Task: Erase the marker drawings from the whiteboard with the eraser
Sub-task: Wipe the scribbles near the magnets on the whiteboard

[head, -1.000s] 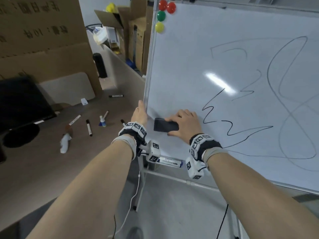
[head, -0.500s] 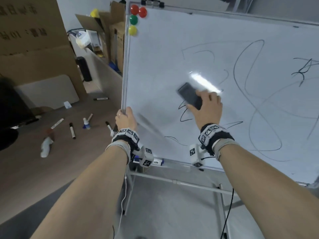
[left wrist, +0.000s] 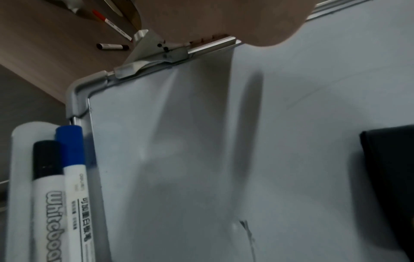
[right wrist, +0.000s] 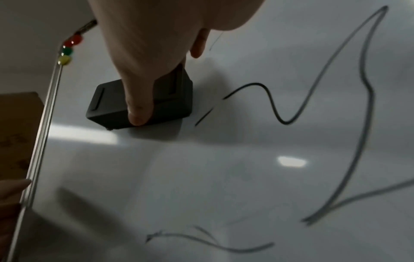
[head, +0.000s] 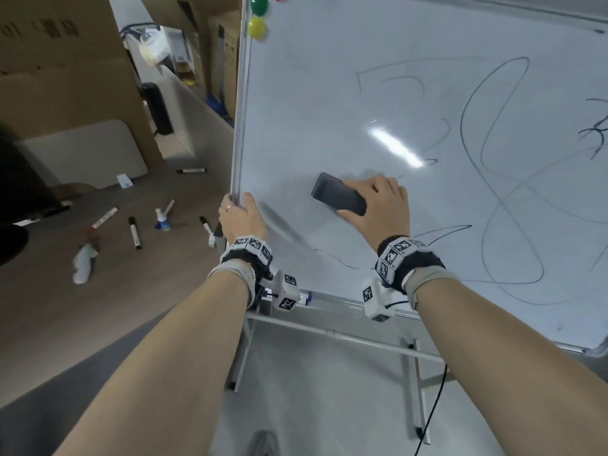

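Note:
A white whiteboard point(head: 329, 93) on a metal stand fills the right of the head view, with black marker lines point(head: 477, 126) looping over its right half and faint strokes point(head: 339, 261) low down. My right hand point(head: 378, 202) grips a black block eraser point(head: 339, 194) pressed flat on the board's lower left area; the right wrist view has my thumb point(right wrist: 136, 99) across the eraser point(right wrist: 107, 99), beside a wavy line point(right wrist: 280, 113). My left hand point(head: 238, 215) grips the board's left frame edge point(head: 237, 126).
A brown desk point(head: 49, 307) at left carries several markers point(head: 135, 232), a white rag point(head: 84, 261) and a black bottle point(head: 158, 108). Cardboard boxes point(head: 65, 60) stand behind. Coloured magnets point(head: 256, 24) sit at the board's top left. Two markers point(left wrist: 58, 177) lie in the tray.
My right hand has swept the eraser down and left from the board's middle to the lower left area, and the zigzag lines there are wiped away. My left hand stays on the frame.

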`<state>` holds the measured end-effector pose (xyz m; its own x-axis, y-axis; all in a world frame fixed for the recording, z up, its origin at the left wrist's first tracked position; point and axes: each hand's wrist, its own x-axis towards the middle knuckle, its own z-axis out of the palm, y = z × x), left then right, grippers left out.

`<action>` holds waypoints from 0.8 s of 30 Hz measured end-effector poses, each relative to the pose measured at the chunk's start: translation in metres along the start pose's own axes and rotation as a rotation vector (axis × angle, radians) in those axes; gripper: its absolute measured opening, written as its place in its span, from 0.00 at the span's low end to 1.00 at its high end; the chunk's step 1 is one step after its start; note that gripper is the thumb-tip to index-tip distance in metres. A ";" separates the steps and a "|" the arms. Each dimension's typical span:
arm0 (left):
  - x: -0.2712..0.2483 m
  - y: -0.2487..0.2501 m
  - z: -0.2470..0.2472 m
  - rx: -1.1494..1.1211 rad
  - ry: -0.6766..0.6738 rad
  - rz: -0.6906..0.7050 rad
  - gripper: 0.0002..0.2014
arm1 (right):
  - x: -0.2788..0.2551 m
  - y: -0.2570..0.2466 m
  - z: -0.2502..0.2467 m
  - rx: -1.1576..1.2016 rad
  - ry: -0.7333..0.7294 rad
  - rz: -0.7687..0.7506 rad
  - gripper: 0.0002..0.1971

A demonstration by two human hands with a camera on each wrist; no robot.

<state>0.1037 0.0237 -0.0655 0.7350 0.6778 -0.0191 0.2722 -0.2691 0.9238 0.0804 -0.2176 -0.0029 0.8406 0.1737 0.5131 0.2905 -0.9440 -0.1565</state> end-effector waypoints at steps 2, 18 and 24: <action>-0.005 -0.007 -0.001 0.066 0.043 0.020 0.28 | -0.003 -0.003 0.004 0.011 0.027 -0.014 0.28; -0.140 -0.073 0.031 0.045 -0.055 -0.653 0.40 | -0.114 0.050 0.047 -0.104 -0.165 -0.201 0.27; -0.147 -0.085 0.042 0.110 -0.359 -0.617 0.27 | -0.069 0.050 0.028 -0.061 -0.003 -0.145 0.27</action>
<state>-0.0013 -0.0822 -0.1570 0.5807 0.4667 -0.6671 0.7508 0.0098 0.6604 0.0500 -0.2691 -0.0695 0.7931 0.3101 0.5243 0.3810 -0.9241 -0.0296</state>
